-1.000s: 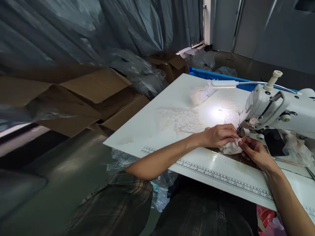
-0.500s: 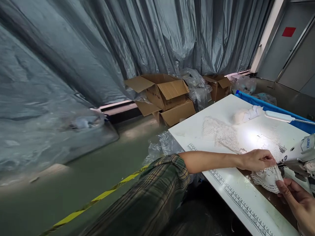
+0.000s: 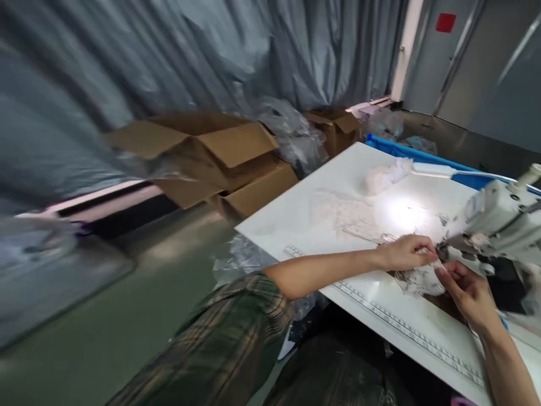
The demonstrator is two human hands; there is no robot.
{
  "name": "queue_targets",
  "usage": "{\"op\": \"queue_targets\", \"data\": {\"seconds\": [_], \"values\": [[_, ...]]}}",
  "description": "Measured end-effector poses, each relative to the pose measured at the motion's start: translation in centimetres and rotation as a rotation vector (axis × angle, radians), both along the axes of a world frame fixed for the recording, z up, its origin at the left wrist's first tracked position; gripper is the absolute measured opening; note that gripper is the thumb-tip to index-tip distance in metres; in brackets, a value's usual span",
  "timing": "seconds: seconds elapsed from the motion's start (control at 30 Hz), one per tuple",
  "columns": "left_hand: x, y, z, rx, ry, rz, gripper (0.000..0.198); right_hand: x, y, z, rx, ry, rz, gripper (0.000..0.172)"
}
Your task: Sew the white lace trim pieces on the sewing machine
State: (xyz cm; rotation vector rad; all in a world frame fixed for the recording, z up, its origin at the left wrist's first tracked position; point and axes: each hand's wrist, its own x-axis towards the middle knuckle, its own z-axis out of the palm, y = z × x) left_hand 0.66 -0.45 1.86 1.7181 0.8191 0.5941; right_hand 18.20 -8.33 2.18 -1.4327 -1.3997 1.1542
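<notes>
A piece of white lace fabric (image 3: 424,280) hangs between my two hands, close to the needle end of a white sewing machine (image 3: 499,214). With its fingers closed, my left hand (image 3: 408,252) grips the lace at its upper edge. My right hand (image 3: 469,293) pinches the right side of the same piece between thumb and fingers. More pale lace (image 3: 355,217) lies flat on the white table (image 3: 279,225), partly under a bright lamp glow. Behind it sits a bunched white cloth (image 3: 382,176). Motion blur softens the lace detail.
A printed ruler (image 3: 406,330) runs along the table's near edge. Blue material (image 3: 393,148) borders the far edge, beside a white lamp arm (image 3: 435,170). Open cardboard boxes (image 3: 236,146) and clear plastic bags (image 3: 291,132) stand on the floor before a grey curtain (image 3: 296,51).
The view has swung right, bringing more of the sewing machine into sight. My right hand has come closer to my left, and both still hold the lace near the needle.
</notes>
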Motion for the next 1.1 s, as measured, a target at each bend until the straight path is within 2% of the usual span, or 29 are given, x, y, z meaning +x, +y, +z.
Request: {"op": "queue_targets", "data": {"seconds": [0.1, 0.23, 0.33, 0.47, 0.57, 0.73, 0.83, 0.97, 1.1], "values": [[0.0, 0.2, -0.2, -0.076, -0.074, -0.046, 0.019, -0.1, 0.4, 0.0, -0.02, 0.037, 0.002, 0.056], [-0.3, 0.4, -0.4, -0.156, -0.099, -0.102, 0.039, 0.2, 0.5, -0.5, 0.0, -0.019, 0.006, 0.057], [-0.5, 0.4, -0.2, -0.154, -0.075, -0.117, 0.04, 0.6, 0.3, -0.7, 0.008, -0.061, 0.003, 0.054], [-0.6, 0.1, 0.5, -0.165, -0.058, -0.146, 0.039, 1.0, 0.4, -0.5, -0.036, 0.004, -0.049, 0.051], [-0.6, -0.1, 1.1, -0.169, -0.014, -0.182, 0.036, 1.4, 0.5, -0.2, -0.078, 0.049, -0.11, 0.057], [-0.6, -0.2, 1.3, -0.144, 0.023, -0.173, 0.034, 1.7, 0.5, 0.1, -0.001, 0.059, -0.182, 0.064], [-0.6, -0.3, 1.1, -0.14, 0.036, -0.172, 0.036, 1.6, 0.2, -0.1, 0.031, -0.001, -0.105, 0.06], [-0.6, -0.3, 1.2, -0.115, 0.052, -0.166, 0.037, 1.4, -0.1, -0.5, -0.012, -0.127, 0.049, 0.048], [-0.6, -0.2, 1.1, -0.135, 0.032, -0.189, 0.034, 1.5, 0.0, -0.4, 0.003, -0.164, 0.059, 0.046]]}}
